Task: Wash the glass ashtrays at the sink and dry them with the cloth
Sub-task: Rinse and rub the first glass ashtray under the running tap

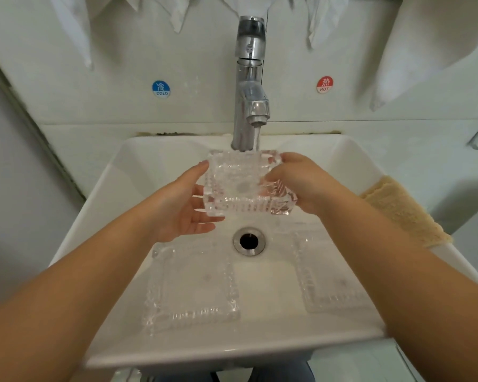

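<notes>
Head view, your left hand (182, 205) flat under the bumpy square glass ashtray (246, 186), fingers straight, your right hand (301, 183) pinching its side, under running water (257, 139), yellow fuzzy cloth (403, 210) on sink (342, 150) edge.

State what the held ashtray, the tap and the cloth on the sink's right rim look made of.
Held ashtray: clear pressed glass, see-through, with ribbed, sparkling walls.
Tap: polished metal, likely chromed, with mirror-like reflections.
Cloth: yellowish woven fabric, nubby matte surface, possibly terry.
</notes>
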The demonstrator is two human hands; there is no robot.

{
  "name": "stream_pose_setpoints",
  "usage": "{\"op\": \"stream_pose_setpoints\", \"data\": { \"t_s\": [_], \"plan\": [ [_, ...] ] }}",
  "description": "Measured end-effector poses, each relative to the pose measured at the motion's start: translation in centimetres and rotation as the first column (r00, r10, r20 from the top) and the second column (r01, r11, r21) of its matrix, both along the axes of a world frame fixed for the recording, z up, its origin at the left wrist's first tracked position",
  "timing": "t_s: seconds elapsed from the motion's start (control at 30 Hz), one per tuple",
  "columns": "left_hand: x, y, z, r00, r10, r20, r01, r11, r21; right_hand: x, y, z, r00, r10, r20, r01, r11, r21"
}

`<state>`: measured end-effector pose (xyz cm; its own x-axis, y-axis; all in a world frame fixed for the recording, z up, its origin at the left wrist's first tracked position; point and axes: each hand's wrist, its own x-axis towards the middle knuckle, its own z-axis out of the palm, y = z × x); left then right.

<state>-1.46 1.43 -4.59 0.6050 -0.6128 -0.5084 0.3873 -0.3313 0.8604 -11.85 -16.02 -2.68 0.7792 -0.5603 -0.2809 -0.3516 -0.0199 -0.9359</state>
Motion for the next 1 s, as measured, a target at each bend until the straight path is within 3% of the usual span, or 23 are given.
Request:
{"op": "stream_pose_setpoints", "data": {
  "t_s": [0.1,0.23,0.37,0.43,0.53,0.67,0.83,0.9,1.0],
  "plan": [
    [-0.3,0.0,0.1,0.999,-0.043,0.016,0.043,0.999,-0.013,-0.7,-1.5,0.1,0.999,-0.025,-0.022,0.024,0.998,-0.054],
    [-0.8,-0.1,-0.4,0.987,-0.157,0.042,0.156,0.987,0.036,-0.7,-0.6,-0.3,0.984,0.058,-0.17,-0.087,0.982,-0.167],
    [-0.8,-0.4,-0.3,0.996,-0.054,-0.071,0.05,0.997,-0.054,0.3,0.2,-0.7,0.997,0.023,-0.076,-0.031,0.994,-0.1],
    [-1.0,-1.0,0.3,0.993,-0.078,-0.093,0.068,0.992,-0.105,0.1,-0.3,-0.6,0.999,0.005,-0.042,-0.009,0.996,-0.085],
    [-1.8,-2.4,0.4,0.991,-0.133,0.021,0.135,0.988,-0.071,-0.6,-1.3,-0.2,0.997,0.043,-0.07,-0.05,0.994,-0.097],
    [-2.3,-3.8,-0.1,0.968,0.001,0.25,0.011,0.999,-0.047,-1.0,-2.3,0.2,0.996,0.091,-0.001,-0.091,0.996,-0.009],
    [-2.9,-4.5,0.6,0.853,0.097,0.512,-0.05,0.993,-0.105,-0.9,-3.2,0.9,0.996,0.071,0.046,-0.075,0.993,0.095],
    [-3.0,-4.6,0.8,0.732,0.046,0.679,-0.025,0.999,-0.04,-1.0,-3.8,1.0,0.996,-0.007,0.086,-0.003,0.992,0.125],
    [-2.7,-4.4,0.8,0.47,-0.062,0.88,0.008,0.998,0.066,-1.2,-3.9,1.0,0.987,-0.11,0.12,0.09,0.983,0.158]
  ]
}}
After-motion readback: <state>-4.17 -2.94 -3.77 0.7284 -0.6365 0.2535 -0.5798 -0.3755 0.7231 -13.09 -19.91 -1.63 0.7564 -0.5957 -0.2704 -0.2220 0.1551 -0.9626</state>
